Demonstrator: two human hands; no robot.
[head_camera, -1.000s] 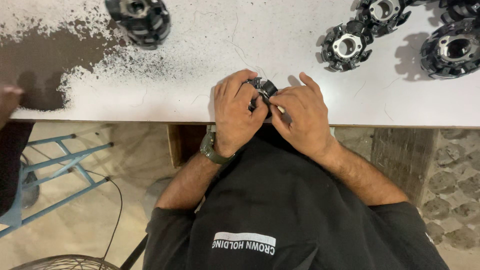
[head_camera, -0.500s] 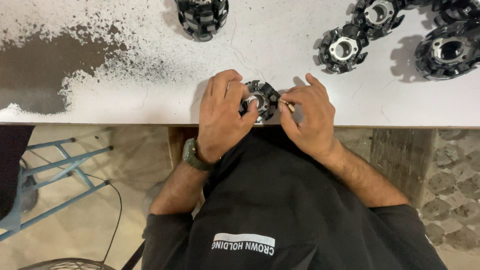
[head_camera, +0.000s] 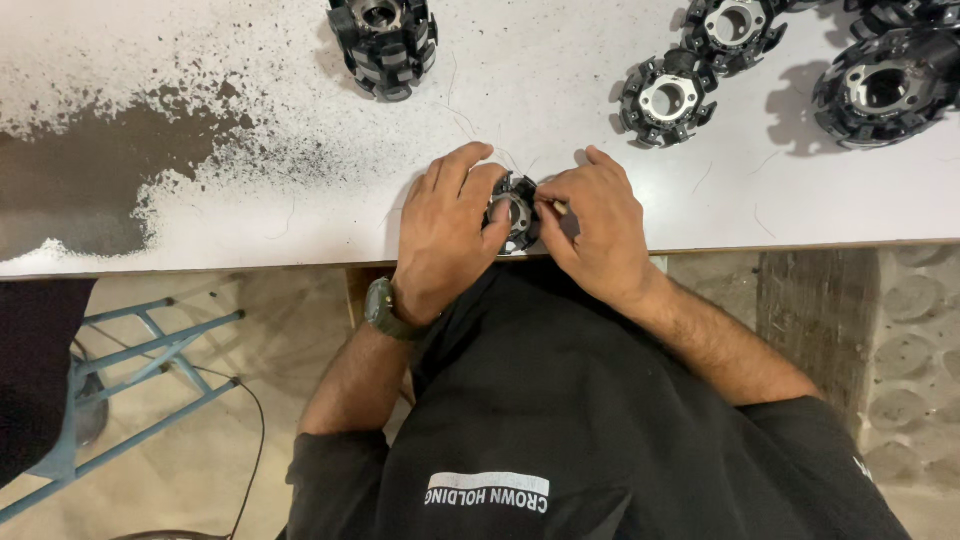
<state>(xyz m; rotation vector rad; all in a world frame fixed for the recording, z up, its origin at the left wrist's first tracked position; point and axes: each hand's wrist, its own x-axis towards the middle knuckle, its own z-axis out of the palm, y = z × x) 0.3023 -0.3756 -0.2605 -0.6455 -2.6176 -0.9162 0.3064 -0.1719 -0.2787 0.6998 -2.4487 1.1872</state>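
At frame centre, near the desk (head_camera: 250, 230) front edge, left hand (head_camera: 445, 235) and right hand (head_camera: 590, 230) fingers closed around small black toothed ring (head_camera: 515, 212). Similar black rings (head_camera: 668, 97) upper right, another (head_camera: 383, 40) top centre; dark worn patch left.

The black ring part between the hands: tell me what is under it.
The black ring part sits on the white table near its front edge. Left hand and right hand cover its sides, hiding the contact.

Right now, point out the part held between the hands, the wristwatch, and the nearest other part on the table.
held black part (head_camera: 514, 212), head view, on its metal centre.
wristwatch (head_camera: 381, 307), head view, on its band.
nearest black part (head_camera: 666, 98), head view, on its inner ring.
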